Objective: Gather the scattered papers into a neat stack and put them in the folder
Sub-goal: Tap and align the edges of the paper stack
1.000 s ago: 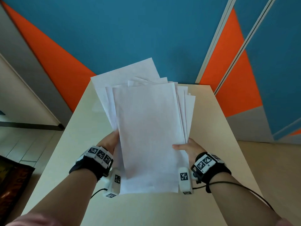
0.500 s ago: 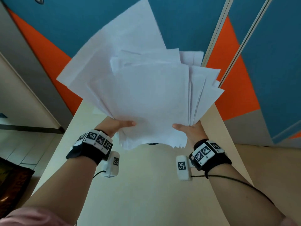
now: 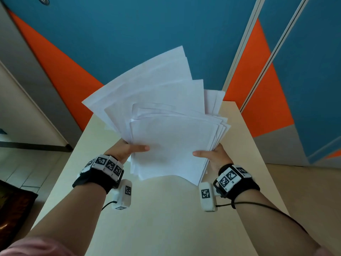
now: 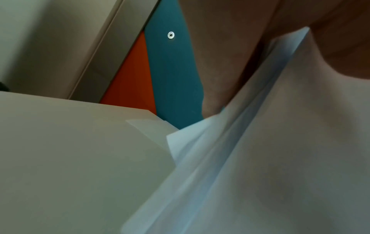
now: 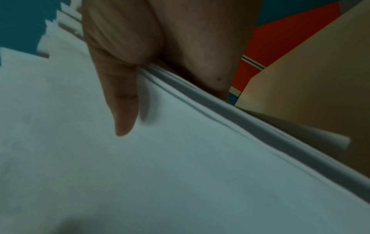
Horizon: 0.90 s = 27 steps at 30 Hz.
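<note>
Finding: the papers [image 3: 166, 130] are gathered into one bundle and held clear above the tabletop [image 3: 166, 218]. The left hand [image 3: 125, 150] pinches the bundle's near left edge, thumb on top and fingers hidden beneath. The right hand [image 3: 214, 157] pinches the near right edge in the same way; the right wrist view confirms the thumb lying flat on the top sheet with the edges of the sheets nipped below it.

Condition of the bundle: not neat. The sheets fan out beyond the hands, several rear sheets skewed to the left of the top sheet, others stepped out at its right, and the near edges ragged.

Progress: collection appears complete, as no loose sheet shows on the tabletop. Outstanding, in my judgement: squaring the edges, likely by tapping the bundle on the tabletop, then filing. No folder can be identified in any view, so its position relative to the bundle cannot be stated.
</note>
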Tool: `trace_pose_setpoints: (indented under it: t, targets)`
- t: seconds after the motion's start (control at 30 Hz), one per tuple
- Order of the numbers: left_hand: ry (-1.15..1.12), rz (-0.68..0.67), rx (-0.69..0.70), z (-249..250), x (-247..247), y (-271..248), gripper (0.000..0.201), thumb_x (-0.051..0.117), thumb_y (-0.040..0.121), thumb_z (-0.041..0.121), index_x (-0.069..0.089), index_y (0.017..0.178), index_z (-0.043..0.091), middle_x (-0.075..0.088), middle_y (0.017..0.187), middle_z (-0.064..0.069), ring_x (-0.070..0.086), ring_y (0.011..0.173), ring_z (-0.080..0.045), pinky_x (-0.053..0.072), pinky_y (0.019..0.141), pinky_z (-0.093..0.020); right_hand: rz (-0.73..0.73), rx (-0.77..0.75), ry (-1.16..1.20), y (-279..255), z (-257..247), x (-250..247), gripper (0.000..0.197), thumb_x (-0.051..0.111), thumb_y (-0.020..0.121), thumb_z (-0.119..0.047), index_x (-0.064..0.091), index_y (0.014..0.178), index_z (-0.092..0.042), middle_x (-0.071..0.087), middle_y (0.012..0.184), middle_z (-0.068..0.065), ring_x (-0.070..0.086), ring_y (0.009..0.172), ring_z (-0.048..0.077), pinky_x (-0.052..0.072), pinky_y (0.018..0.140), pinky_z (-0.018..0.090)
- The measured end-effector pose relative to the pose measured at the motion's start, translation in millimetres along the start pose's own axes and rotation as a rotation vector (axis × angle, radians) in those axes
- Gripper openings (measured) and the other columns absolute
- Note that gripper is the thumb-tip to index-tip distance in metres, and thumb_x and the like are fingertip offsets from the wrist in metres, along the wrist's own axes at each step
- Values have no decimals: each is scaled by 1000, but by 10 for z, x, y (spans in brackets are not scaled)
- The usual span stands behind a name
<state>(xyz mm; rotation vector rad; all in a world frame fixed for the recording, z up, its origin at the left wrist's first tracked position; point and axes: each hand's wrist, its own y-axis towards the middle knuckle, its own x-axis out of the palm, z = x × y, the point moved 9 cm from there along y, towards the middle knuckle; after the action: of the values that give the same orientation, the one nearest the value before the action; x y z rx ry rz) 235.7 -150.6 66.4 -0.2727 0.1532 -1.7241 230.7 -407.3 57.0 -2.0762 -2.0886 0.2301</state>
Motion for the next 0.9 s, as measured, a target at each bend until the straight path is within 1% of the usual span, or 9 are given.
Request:
trace_pose_setpoints:
  t: [0.27,0.37,0.47,0.57,0.6,0.67,0.73,0.8,0.9]
  targets:
    - [71,-118,47,226,-20,-39,85,93,23,32,67,103,22,76,99,2,70,98,-13,54,79,-21,-47,13,-33,-35,23,14,39,70,66,18,64,84,-15,70,85,-1,67,78,8,53,81,25]
    - [89,-143,38,253,-36,-45,88,93,22,34,66,106,23,75,103,2,69,101,-13,52,86,-25,-52,33,-47,-46,82,17,41,69,67,19,63,87,-15,69,88,2,66,83,14,52,88,31]
    - [109,-95,19,180,-44,-31,89,93,17,30,66,101,23,76,96,7,70,91,-5,50,90,-29,41,52,-100,-29,154,-28,42,79,64,5,61,98,-12,67,98,4,64,94,18,50,92,32]
    - [118,-43,65,250,-54,-53,79,91,21,26,68,96,24,76,90,10,71,86,-3,51,83,-25,106,62,-118,-10,161,-37,111,93,30,-41,48,125,-4,59,123,9,56,116,25,42,104,42]
    - [116,-39,80,290,-64,-56,72,90,29,20,68,97,24,76,91,10,70,89,-6,50,83,-25,112,34,-121,22,135,-54,120,92,22,-48,49,125,-5,60,123,9,56,116,26,43,104,42]
    - [114,-50,77,307,-90,-60,66,87,36,11,67,98,25,76,90,11,69,93,-9,51,82,-24,78,34,-98,24,78,-32,92,93,37,-29,55,117,-6,66,112,9,61,107,24,48,96,36]
    - [120,-74,31,207,-81,-76,79,93,23,22,65,97,24,76,86,13,70,90,-8,52,74,-19,4,45,-82,-27,66,17,52,82,59,3,60,104,-10,68,100,5,63,99,23,52,84,28]
    - [116,-57,-3,63,-94,-72,86,92,13,28,66,95,21,77,86,8,69,95,-15,53,76,-24,-31,14,-48,-69,70,48,52,74,62,17,59,103,-12,68,96,3,63,97,24,52,77,25]
    - [71,3,8,-61,-102,-54,75,86,24,18,67,96,18,74,97,-4,64,104,-28,49,94,-44,29,-6,-1,-93,158,10,49,71,64,20,57,101,-9,66,91,1,64,87,20,55,76,25]
